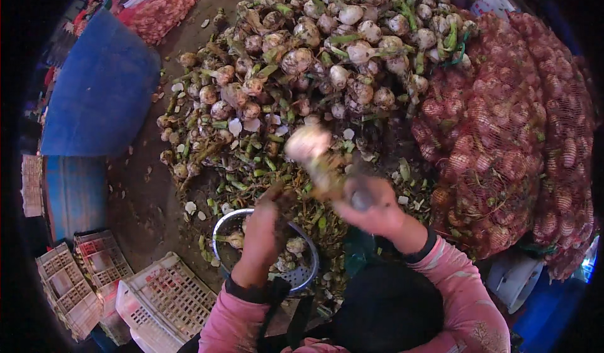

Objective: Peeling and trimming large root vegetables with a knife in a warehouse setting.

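Note:
In front of me lies a large heap of soil-stained bulbs with cut green stems point(297, 60). My right hand point(373, 207) is closed around something blurred with a round grey part. A pale bulb with a stem point(309, 143) is blurred just beyond that hand, its stem end close to the fingers; whether the hand holds it cannot be told. My left hand point(259, 240) is raised above the left part of a round metal colander point(311, 249), its fingers blurred and dark; what they hold, if anything, is unclear. Several bulbs point(296, 245) lie inside the colander.
Red mesh sacks full of bulbs point(495, 131) stand at the right. White plastic crates point(165, 296) are at the lower left, below a blue sheet point(99, 89). Stem cuttings and leaf scraps point(250, 155) litter the ground. A white bucket point(514, 282) lies at the lower right.

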### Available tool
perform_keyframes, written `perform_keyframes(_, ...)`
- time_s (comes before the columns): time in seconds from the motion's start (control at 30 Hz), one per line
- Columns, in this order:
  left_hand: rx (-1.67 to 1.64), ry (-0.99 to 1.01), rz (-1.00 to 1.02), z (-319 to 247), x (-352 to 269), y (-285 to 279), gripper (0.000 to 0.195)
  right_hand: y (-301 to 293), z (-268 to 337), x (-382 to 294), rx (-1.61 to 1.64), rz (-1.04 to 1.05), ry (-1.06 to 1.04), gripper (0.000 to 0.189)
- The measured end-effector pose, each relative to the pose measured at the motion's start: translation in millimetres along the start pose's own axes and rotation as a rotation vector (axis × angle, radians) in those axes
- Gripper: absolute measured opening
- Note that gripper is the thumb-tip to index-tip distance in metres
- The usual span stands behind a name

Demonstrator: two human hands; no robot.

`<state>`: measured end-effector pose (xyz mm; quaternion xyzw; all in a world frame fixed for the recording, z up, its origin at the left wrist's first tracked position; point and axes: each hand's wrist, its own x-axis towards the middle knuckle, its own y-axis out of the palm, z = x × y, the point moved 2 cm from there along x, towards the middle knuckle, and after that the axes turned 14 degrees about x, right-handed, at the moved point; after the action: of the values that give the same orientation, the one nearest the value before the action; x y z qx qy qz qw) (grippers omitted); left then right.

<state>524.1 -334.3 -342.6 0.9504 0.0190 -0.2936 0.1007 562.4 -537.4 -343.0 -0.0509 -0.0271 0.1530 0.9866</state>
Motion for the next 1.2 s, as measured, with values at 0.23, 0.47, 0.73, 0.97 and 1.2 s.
perform_keyframes(0.23, -0.498, 0.058, 0.140, 4.5, -11.9, 2.6, 0.045, 29.1, 5.5, -17.3, -0.115, 0.427, -0.095, 0.027)
perform_keyframes(0.47, 0.411, 0.476, -0.163, -28.3, -50.1, -7.5, 0.051, 20.6, 22.5, -13.6, -0.422, 0.014, -0.168, 0.027)
perform_keyframes(0.73, 0.238, 0.365, -0.175, -12.9, -53.6, 10.0, 0.046, 41.8, 47.3, -24.2, -0.410, 0.325, -0.486, 0.027)
perform_keyframes(0.97, 0.325, 0.393, -0.036, -8.0, -58.5, -0.4, 0.059, 42.2, -15.2, -14.1, -0.586, 0.279, 0.136, 0.021)
perform_keyframes(1.2, 0.372, 0.506, -0.042, -29.8, -45.3, -17.3, 0.072, 17.2, -22.9, 2.0, -0.412, -0.103, 0.132, 0.016)
